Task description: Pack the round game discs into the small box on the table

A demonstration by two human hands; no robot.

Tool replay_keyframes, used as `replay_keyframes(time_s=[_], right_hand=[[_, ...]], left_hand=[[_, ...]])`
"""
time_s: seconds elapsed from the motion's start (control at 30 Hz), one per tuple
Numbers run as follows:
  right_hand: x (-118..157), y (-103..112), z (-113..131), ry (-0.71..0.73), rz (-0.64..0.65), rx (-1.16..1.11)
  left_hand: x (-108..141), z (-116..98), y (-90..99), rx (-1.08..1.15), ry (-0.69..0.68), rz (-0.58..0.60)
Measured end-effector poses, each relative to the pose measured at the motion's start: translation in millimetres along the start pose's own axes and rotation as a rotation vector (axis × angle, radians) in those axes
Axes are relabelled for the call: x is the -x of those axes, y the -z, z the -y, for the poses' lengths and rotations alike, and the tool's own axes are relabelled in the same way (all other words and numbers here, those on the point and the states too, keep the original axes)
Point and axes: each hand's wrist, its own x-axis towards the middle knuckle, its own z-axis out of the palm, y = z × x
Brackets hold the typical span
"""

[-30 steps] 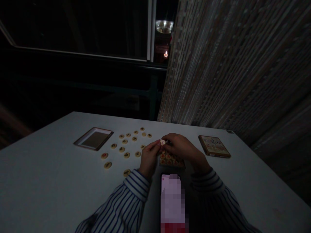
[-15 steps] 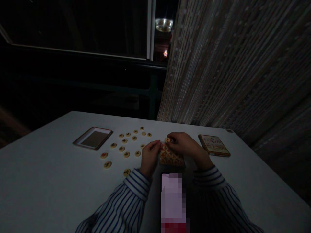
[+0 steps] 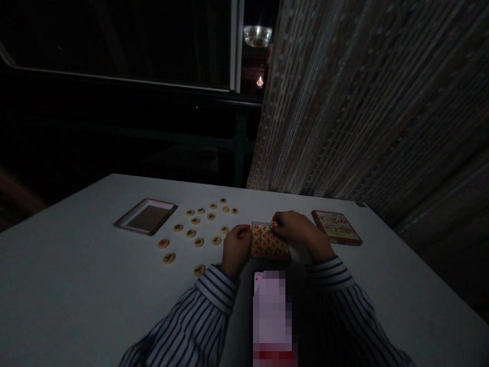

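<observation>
In front of me sits a small clear box (image 3: 289, 255) packed with rows of round Chinese chess pieces (image 3: 267, 244) with red characters. My left hand (image 3: 235, 251) is closed at its left side, thumb and finger pinching the box's upper left edge. Between the fingertips of my right hand (image 3: 296, 227) is one red-marked Chinese chess piece (image 3: 272, 225), at the top right corner of the box. Whether that piece touches the box floor is hidden. Loose black-marked Chinese chess pieces (image 3: 191, 233) lie scattered left of my left hand.
An open shallow box half (image 3: 132, 229) lies at the left of the white table (image 3: 76, 285), and a decorated lid (image 3: 338, 228) at the right. Below the clear box lies a phone (image 3: 269, 311), partly pixelated. A beaded curtain (image 3: 324, 102) hangs behind the table's far edge.
My right hand has moved a little right with a chess piece, from the top middle of the box to its top right corner. More pieces in the top row now show.
</observation>
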Motion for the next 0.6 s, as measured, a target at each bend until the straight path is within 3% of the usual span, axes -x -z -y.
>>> replay_keyframes(time_s=[0.6], right_hand=[[-7.3,-12.9,3.1,-0.016,0.058,0.105]], left_hand=[[1.3,3.3,0.3,-0.123,-0.05,0.037]])
